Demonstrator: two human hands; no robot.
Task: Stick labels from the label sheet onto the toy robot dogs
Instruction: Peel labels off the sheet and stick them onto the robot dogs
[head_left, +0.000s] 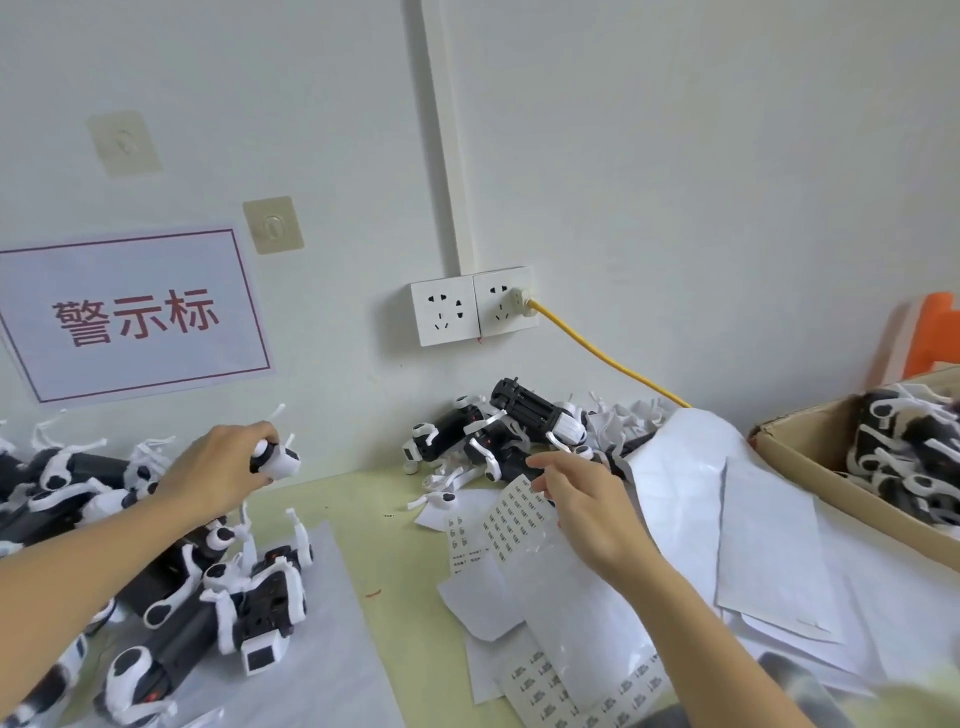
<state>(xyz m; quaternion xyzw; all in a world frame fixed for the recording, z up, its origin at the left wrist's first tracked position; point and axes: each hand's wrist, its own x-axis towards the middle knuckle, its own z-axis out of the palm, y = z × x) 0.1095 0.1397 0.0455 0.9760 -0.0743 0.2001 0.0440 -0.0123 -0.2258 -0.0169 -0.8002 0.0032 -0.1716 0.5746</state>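
My left hand (218, 470) grips a black-and-white toy robot dog (278, 460) by its head end, above a heap of toy dogs (208, 582) at the left. My right hand (582, 506) hovers over a label sheet (514, 519) printed with rows of small dark labels; its fingers are relaxed and hold nothing I can see. Another group of toy dogs (498, 431) lies by the wall in the middle. A second label sheet (550, 686) lies near the front edge.
A cardboard box (810, 467) at the right holds more toy dogs. Loose white backing sheets (769, 551) cover the table's right half. A yellow cable (608, 358) runs from the wall socket (472, 306) down behind the papers. A red-lettered sign hangs on the wall at left.
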